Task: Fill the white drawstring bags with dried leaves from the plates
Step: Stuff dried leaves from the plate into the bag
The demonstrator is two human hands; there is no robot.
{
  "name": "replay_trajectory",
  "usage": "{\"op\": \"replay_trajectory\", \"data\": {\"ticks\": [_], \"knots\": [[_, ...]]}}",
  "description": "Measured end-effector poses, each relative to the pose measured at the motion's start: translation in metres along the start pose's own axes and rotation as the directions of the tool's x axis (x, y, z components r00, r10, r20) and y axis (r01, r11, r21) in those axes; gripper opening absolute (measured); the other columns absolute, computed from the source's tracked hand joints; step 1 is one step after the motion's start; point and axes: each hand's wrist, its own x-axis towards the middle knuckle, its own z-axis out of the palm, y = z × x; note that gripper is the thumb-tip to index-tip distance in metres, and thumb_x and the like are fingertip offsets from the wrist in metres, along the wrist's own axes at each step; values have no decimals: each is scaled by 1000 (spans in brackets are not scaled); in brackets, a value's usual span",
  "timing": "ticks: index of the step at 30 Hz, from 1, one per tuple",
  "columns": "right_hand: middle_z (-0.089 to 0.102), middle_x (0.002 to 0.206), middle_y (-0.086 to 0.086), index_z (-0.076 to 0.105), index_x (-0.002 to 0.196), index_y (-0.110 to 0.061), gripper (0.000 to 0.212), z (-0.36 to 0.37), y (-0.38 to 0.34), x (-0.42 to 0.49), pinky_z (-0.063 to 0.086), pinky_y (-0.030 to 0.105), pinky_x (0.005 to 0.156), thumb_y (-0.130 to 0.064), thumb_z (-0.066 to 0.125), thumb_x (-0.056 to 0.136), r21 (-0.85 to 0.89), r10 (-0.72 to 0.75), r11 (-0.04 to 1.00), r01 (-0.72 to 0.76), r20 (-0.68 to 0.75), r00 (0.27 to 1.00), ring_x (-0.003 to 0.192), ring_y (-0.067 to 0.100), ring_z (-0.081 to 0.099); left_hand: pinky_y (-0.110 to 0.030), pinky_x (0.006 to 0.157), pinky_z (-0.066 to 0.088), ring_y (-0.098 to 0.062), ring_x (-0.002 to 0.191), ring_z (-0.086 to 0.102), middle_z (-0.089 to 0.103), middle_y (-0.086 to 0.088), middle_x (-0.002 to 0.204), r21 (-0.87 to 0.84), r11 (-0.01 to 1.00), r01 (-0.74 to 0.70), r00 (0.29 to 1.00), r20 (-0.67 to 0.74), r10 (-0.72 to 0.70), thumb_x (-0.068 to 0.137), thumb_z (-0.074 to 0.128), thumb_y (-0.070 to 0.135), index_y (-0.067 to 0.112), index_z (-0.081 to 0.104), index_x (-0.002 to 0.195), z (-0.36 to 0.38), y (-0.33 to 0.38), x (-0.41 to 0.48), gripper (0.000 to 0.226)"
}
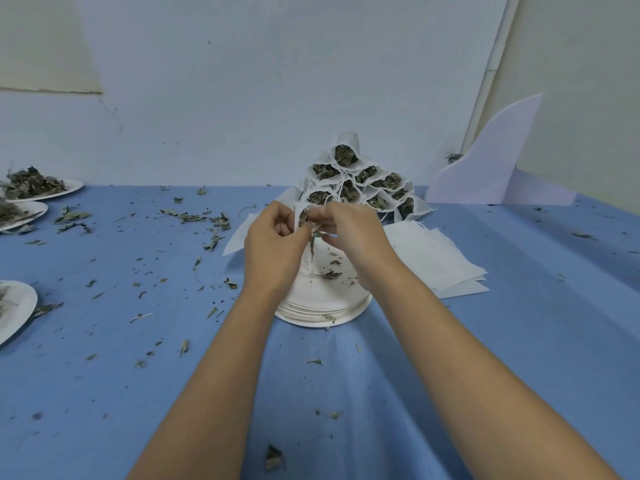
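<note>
Left hand [273,237]: I pinch the bag [298,210], mouth turned rightward.
Right hand [349,233]: I pinch leaves [313,242] just beside that mouth.

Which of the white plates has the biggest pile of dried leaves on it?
The plate at the far left, closest to the wall: leaves heap high on it. The middle stack holds only scraps, the rest flatter layers.
</note>
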Motion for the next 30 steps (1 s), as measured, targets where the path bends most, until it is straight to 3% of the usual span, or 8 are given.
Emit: {"op": "replay_trajectory", "data": {"ticks": [5, 10, 14, 17, 19, 25, 28, 30], "knots": [[67, 82, -7, 68, 88, -25, 12, -10, 2, 0, 55, 40, 87, -16, 61, 84, -53, -144, 989, 139, -97, 985, 85, 14, 67, -15, 47, 30, -9, 53, 30, 36, -4, 61, -105, 993, 49, 999, 24, -47, 81, 72, 9, 17, 45, 68, -2, 2, 1, 31], [68, 79, -3, 69, 92, -25, 8, -16, 6, 1, 57, 42, 79, -20, 69, 85, -219, -241, 950, 221, -70, 968, 79, 17, 68, -32, 61, 37, -20, 66, 39, 47, -9, 72, -152, 984, 88, 992, 108, -72, 81, 72, 8, 11, 50, 74, -4, 5, 0, 23], [67, 74, -1, 71, 86, -18, 5, -13, 8, 0, 55, 35, 73, -18, 68, 83, -343, -314, 894, 289, -18, 949, 71, 14, 63, -26, 53, 32, -10, 54, 35, 39, -4, 59, -36, 996, 84, 996, -10, -84, 80, 66, 6, 17, 42, 65, -4, 2, 0, 30], [63, 68, -2, 69, 80, -16, 2, -8, 5, -5, 48, 29, 63, -15, 68, 80, -303, -325, 891, 337, 92, 941, 63, 9, 54, -15, 42, 24, -6, 46, 26, 34, 6, 55, 89, 991, 98, 979, -187, -80, 78, 60, 3, 19, 36, 61, -7, -1, 1, 33], [61, 66, -1, 68, 75, -17, 6, -5, 4, -9, 44, 28, 61, -12, 69, 78, -284, -331, 887, 363, 154, 931, 62, 8, 51, -15, 42, 28, -9, 49, 27, 35, 5, 56, 207, 974, 90, 969, -246, -37, 79, 57, 3, 18, 35, 61, -9, -3, 0, 33], [56, 60, -7, 63, 67, -15, 17, -3, 7, -12, 43, 27, 61, -3, 68, 77, -184, -340, 897, 401, 293, 894, 60, 9, 49, -31, 47, 20, -14, 53, 26, 34, 4, 57, 434, 894, 109, 943, -329, 44, 78, 45, -3, 20, 29, 60, -4, -2, -7, 33], [60, 68, -2, 66, 78, -15, 10, -4, 8, -11, 52, 33, 65, -6, 68, 82, -162, -321, 915, 369, 258, 911, 62, 11, 56, -23, 46, 23, -13, 53, 25, 33, 5, 56, 391, 916, 89, 954, -296, 34, 81, 49, -2, 20, 30, 59, -6, -5, -3, 36], [63, 80, 0, 66, 93, -17, 10, -9, 6, -7, 55, 29, 66, -14, 69, 84, -152, -269, 940, 306, 223, 937, 66, 11, 61, -16, 45, 29, -10, 51, 27, 34, 6, 56, 286, 954, 92, 963, -269, -12, 83, 62, 7, 19, 33, 59, -10, -6, 1, 39]]}}
